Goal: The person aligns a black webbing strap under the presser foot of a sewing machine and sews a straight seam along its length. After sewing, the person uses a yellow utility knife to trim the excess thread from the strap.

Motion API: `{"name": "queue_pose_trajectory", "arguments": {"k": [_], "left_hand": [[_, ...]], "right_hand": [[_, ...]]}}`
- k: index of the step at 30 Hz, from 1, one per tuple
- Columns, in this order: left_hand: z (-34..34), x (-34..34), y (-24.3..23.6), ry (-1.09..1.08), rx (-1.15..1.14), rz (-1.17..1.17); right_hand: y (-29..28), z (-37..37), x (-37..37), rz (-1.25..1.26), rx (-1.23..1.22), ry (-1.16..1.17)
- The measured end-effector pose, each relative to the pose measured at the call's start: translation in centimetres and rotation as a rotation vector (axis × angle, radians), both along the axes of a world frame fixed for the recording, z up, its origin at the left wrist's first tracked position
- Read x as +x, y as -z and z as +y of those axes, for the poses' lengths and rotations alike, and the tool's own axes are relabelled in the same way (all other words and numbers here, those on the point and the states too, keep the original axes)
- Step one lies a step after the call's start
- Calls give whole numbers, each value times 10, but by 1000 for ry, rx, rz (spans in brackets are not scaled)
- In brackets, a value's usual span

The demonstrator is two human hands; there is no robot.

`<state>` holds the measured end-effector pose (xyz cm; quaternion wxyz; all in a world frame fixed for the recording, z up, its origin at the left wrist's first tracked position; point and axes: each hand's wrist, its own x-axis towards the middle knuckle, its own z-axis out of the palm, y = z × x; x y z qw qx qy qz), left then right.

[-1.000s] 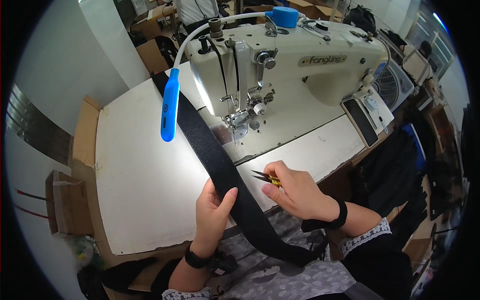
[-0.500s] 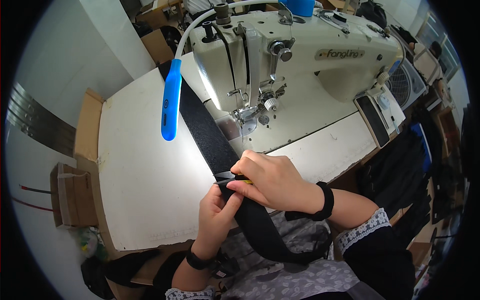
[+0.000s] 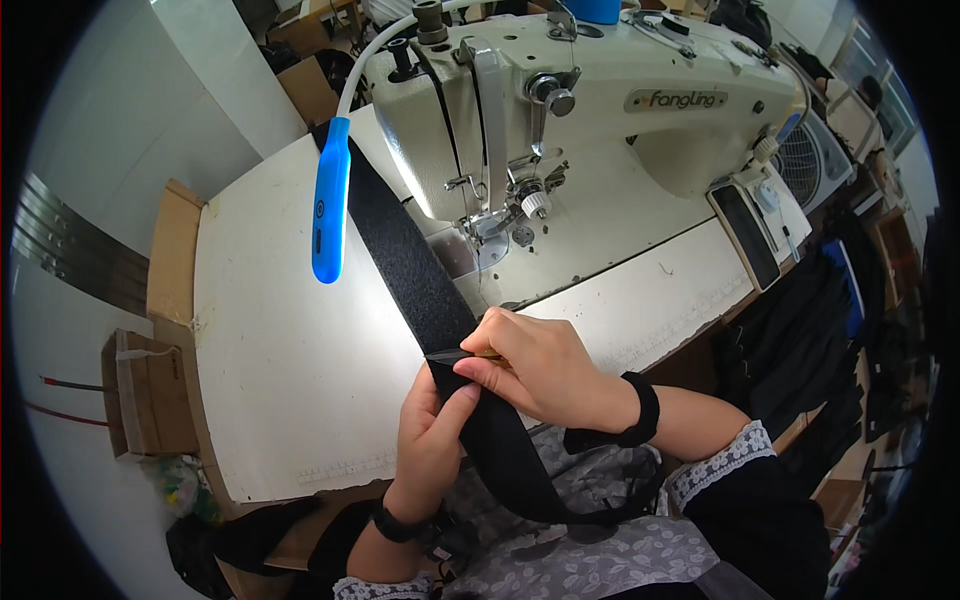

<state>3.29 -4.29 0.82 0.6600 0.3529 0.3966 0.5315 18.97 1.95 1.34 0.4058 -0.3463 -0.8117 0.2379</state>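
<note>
The black strip [image 3: 400, 235] lies diagonally across the white table [image 3: 285, 380], just left of the foot of the sewing machine [image 3: 560, 100], and its near end sags over the table edge onto the patterned apron [image 3: 640, 545]. The left hand [image 3: 428, 430] is closed in a pinch on the strip, thumb on top and fingers beneath. The right hand [image 3: 550, 365] is curled around small snips [image 3: 447, 355], whose blades point left across the strip, just beyond the left thumb. Whether the blades touch the cloth, or how far they are parted, cannot be told at this size.

Handling: the strip appears light, soft and pliable, with a matte, probably non-slip face; it should bend readily and resist damage, except from the blades. Grip it by the long edge, fingertips away from the points. Hold the snips by their handles only.
</note>
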Motion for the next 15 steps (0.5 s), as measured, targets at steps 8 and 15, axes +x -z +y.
{"name": "queue_pose_trajectory", "arguments": {"k": [8, 15], "left_hand": [[0, 12, -3, -131, 1, -14], [0, -3, -6, 3, 14, -2]], "right_hand": [[5, -3, -1, 72, 9, 66], [-17, 21, 18, -104, 154, -110]]}}
